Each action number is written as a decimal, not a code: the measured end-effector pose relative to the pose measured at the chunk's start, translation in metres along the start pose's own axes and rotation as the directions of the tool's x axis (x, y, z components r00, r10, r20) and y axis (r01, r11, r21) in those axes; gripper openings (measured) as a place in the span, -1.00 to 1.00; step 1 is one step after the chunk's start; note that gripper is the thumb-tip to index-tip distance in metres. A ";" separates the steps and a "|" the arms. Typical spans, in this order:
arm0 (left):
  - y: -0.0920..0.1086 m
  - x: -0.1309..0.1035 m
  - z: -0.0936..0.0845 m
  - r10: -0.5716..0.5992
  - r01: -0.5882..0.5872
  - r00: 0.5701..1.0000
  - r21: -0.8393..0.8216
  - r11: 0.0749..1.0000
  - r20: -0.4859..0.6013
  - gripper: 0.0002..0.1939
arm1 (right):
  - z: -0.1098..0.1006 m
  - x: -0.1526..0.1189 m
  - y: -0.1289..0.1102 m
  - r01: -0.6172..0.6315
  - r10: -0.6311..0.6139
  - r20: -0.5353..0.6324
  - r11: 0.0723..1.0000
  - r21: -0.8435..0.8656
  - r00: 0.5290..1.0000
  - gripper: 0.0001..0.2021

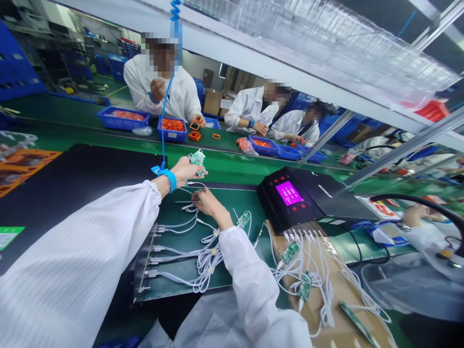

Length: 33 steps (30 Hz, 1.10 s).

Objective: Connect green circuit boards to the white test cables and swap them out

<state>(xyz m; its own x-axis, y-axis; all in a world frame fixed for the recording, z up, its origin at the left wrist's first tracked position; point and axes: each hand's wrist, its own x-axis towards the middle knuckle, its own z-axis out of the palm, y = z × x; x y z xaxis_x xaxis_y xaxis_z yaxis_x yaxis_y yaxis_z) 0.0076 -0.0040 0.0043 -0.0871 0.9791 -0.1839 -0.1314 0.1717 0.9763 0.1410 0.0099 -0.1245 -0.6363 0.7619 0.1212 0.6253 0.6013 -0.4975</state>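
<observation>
My left hand, with a blue wrist strap around its wrist, is closed on several green circuit boards stacked together. Just below and to the right, my right hand pinches a white cable at its fingertips; the cable's end is hidden by the fingers. White cables in loose bundles lie under my right forearm and run from a metal connector strip. Another circuit board lies beside my right wrist.
A black tester with a purple screen stands at right. Cabled boards lie on brown cardboard before it. A black panel is at left. Across the green belt, co-workers handle orange frames near blue bins. A shelf crosses overhead.
</observation>
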 end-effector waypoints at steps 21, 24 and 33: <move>-0.003 0.000 -0.004 0.077 -0.083 0.995 0.106 0.991 0.066 -0.69 | -0.030 -0.041 0.004 0.109 0.403 -0.525 0.707 0.698 0.749 -0.66; -0.001 -0.003 -0.003 0.101 -0.107 0.993 0.123 0.987 0.056 -0.65 | -0.032 -0.039 0.002 0.141 0.401 -0.555 0.705 0.695 0.729 -0.69; 0.001 -0.005 -0.002 0.162 -0.178 0.980 0.141 0.974 0.118 -0.74 | -0.029 -0.038 0.002 0.109 0.467 -0.498 0.640 0.760 0.731 -0.59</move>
<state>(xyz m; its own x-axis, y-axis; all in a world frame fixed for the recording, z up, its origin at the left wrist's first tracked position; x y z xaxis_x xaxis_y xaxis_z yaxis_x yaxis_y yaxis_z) 0.0063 -0.0090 0.0059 0.0101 0.9999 -0.0086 0.0272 0.0083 0.9996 0.1796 -0.0110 -0.1053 0.0524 0.9573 0.2842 -0.0131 0.2852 -0.9584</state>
